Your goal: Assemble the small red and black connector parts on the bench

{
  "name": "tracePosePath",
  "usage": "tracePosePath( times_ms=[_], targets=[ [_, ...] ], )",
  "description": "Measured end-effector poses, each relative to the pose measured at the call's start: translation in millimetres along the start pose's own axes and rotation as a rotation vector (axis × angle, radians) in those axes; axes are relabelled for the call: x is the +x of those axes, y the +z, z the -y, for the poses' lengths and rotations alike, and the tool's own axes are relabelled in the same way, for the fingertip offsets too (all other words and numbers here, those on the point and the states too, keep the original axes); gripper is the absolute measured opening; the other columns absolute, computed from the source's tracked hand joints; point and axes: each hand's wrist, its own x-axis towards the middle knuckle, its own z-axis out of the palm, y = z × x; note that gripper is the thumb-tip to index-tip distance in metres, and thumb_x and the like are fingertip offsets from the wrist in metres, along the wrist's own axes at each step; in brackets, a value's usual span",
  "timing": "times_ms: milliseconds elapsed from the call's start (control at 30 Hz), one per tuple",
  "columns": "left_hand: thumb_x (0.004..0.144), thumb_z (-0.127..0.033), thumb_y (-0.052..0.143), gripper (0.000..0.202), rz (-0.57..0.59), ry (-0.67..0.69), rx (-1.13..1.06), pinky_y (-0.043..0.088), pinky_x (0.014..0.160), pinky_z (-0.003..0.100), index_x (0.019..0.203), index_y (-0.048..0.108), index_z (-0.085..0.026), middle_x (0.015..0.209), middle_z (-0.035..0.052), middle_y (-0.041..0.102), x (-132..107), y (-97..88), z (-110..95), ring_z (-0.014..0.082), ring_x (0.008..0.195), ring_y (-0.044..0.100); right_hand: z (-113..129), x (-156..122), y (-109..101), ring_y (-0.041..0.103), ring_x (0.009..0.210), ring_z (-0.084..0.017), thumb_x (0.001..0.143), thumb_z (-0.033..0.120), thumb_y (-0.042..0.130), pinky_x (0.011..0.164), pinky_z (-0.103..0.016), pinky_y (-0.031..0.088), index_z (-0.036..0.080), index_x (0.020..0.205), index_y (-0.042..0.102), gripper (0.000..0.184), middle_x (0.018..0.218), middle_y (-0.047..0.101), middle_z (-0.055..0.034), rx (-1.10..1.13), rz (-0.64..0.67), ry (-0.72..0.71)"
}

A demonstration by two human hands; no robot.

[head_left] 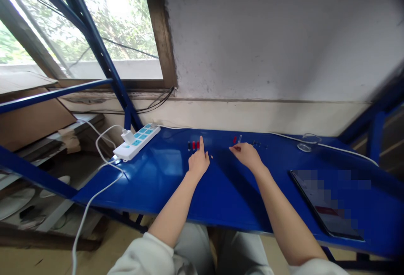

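Note:
My left hand (198, 163) rests over the blue table with its index finger stretched out and the thumb apart, holding nothing visible. Its index fingertip is beside a short row of small upright cylinders: a dark one (189, 145), a red one (193, 145) and another red one (198, 145). Near the thumb lies a tiny tan piece (211, 156). My right hand (248, 155) is closed, thumb and fingertips pinched together; whatever is between them is too small to name. Just beyond it are a small red cylinder (235, 139) and a clear one (240, 138).
Several small clear pieces (259, 144) lie right of my right hand. Farther right are a round clear container (304, 147) and a tablet (325, 203). A white power strip (137, 142) with cords sits at the left end of the blue table (151, 186), by blue frame posts.

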Motion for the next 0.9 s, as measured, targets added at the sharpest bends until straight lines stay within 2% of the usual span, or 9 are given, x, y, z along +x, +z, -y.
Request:
tracePosePath(
  times_ms=[133, 267, 367, 467, 533, 633, 733, 900],
  targets=[
    [0.085, -0.029, 0.035, 0.063, -0.001, 0.003, 0.014, 0.045, 0.066, 0.030, 0.140, 0.007, -0.018, 0.081, 0.0114, 0.064, 1.3, 1.7, 0.3, 0.0217, 0.069, 0.063, 4.3, -16.9, 10.1, 0.060, 0.062, -0.018, 0.080, 0.038, 0.044, 0.053, -0.025, 0.035, 0.021, 0.069, 0.064, 0.028, 0.065, 0.064, -0.0049, 0.034, -0.048, -0.053],
    [0.086, -0.029, 0.033, 0.058, 0.022, -0.006, 0.002, 0.045, 0.067, 0.032, 0.139, 0.012, -0.018, 0.082, 0.0125, 0.064, 3.3, 2.6, 0.3, 0.0232, 0.072, 0.063, 4.2, -20.1, 16.2, 0.058, 0.058, -0.017, 0.081, 0.039, 0.041, 0.051, -0.025, 0.034, 0.021, 0.065, 0.061, 0.032, 0.061, 0.062, -0.0047, 0.052, -0.079, -0.086],
    [0.087, -0.028, 0.031, 0.051, -0.028, -0.007, -0.010, 0.045, 0.068, 0.031, 0.136, 0.022, -0.020, 0.096, 0.0147, 0.062, 6.3, 3.9, 1.1, 0.0227, 0.078, 0.063, 5.7, -20.6, 18.0, 0.056, 0.054, -0.016, 0.081, 0.040, 0.040, 0.050, -0.025, 0.034, 0.021, 0.065, 0.060, 0.033, 0.060, 0.061, -0.0041, 0.078, -0.064, -0.105],
    [0.087, -0.025, 0.034, 0.039, -0.091, -0.012, -0.085, 0.045, 0.069, 0.030, 0.125, 0.038, -0.020, 0.106, 0.0140, 0.059, 9.8, 6.5, 2.8, 0.0222, 0.083, 0.062, 7.0, -21.2, 19.5, 0.055, 0.052, -0.016, 0.081, 0.041, 0.039, 0.049, -0.025, 0.033, 0.021, 0.063, 0.058, 0.033, 0.059, 0.060, -0.0036, 0.096, -0.056, -0.119],
    [0.087, -0.023, 0.034, 0.030, -0.130, -0.012, -0.192, 0.046, 0.070, 0.030, 0.114, 0.046, -0.020, 0.097, 0.0110, 0.062, 11.1, 8.9, 3.4, 0.0210, 0.083, 0.062, 7.5, -21.2, 20.7, 0.055, 0.054, -0.016, 0.081, 0.040, 0.040, 0.050, -0.025, 0.033, 0.021, 0.061, 0.057, 0.032, 0.060, 0.060, -0.0036, 0.108, -0.060, -0.129],
    [0.088, -0.021, 0.033, 0.022, -0.161, 0.049, -0.458, 0.046, 0.068, 0.026, 0.105, 0.047, -0.019, 0.084, 0.0055, 0.063, 9.8, 12.9, 1.5, 0.0145, 0.070, 0.062, 8.8, -20.7, 22.9, 0.055, 0.057, -0.017, 0.081, 0.041, 0.040, 0.052, -0.024, 0.034, 0.021, 0.063, 0.055, 0.031, 0.060, 0.059, -0.0038, 0.144, -0.087, -0.122],
    [0.087, -0.025, 0.034, 0.019, -0.114, 0.129, -0.727, 0.046, 0.057, 0.022, 0.102, 0.045, -0.018, 0.082, 0.0027, 0.063, 5.5, 15.8, -3.7, 0.0086, 0.054, 0.057, 11.9, -20.8, 25.0, 0.055, 0.058, -0.017, 0.083, 0.046, 0.034, 0.053, -0.024, 0.034, 0.021, 0.068, 0.052, 0.034, 0.060, 0.057, -0.0037, 0.198, -0.111, -0.068],
    [0.085, -0.033, 0.039, 0.021, 0.019, 0.157, -0.992, 0.041, 0.042, 0.019, 0.098, 0.043, -0.018, 0.086, 0.0027, 0.064, -1.2, 16.6, -12.4, 0.0030, 0.037, 0.046, 17.7, -23.7, 28.7, 0.052, 0.056, -0.015, 0.085, 0.055, 0.020, 0.055, -0.025, 0.036, 0.021, 0.063, 0.046, 0.049, 0.059, 0.055, -0.0028, 0.391, -0.028, -0.015]
  ],
)
